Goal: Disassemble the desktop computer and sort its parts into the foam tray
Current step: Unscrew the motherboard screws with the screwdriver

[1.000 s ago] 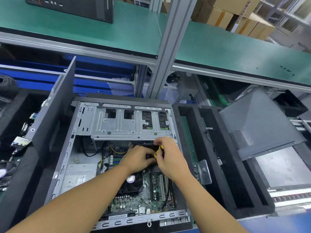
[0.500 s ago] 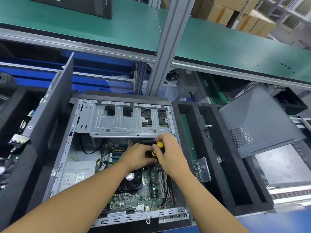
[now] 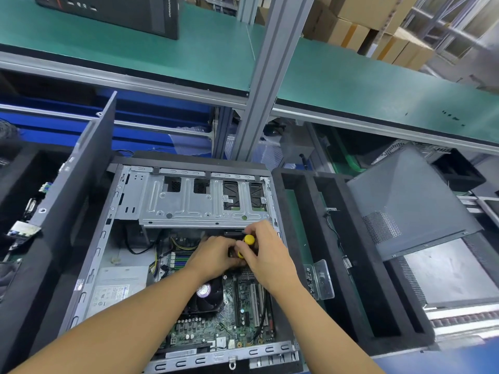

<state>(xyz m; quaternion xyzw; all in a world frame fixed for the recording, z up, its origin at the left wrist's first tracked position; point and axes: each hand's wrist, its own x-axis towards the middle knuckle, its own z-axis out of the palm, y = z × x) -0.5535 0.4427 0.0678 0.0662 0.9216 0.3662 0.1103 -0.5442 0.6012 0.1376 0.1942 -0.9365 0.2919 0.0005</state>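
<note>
The open desktop case (image 3: 102, 247) lies flat before me, its motherboard (image 3: 216, 325), black CPU fan (image 3: 206, 295) and silver drive cage (image 3: 199, 203) exposed. My right hand (image 3: 267, 255) grips a screwdriver with a yellow and black handle (image 3: 248, 240), held just below the drive cage. My left hand (image 3: 216, 256) is curled beside it, fingers at the tool's lower part; what they hold is hidden. The black foam tray (image 3: 302, 238) stands to the right of the case.
A grey side panel (image 3: 405, 201) leans over the tray's right part. Another dark panel (image 3: 75, 190) stands upright at the case's left. A small clear bracket (image 3: 321, 282) lies in the tray. A green shelf (image 3: 351, 85) and metal post (image 3: 267, 76) are overhead.
Both hands stay together under the drive cage. The screwdriver's yellow end has come up into view above my right hand. The camera tilted slightly.
</note>
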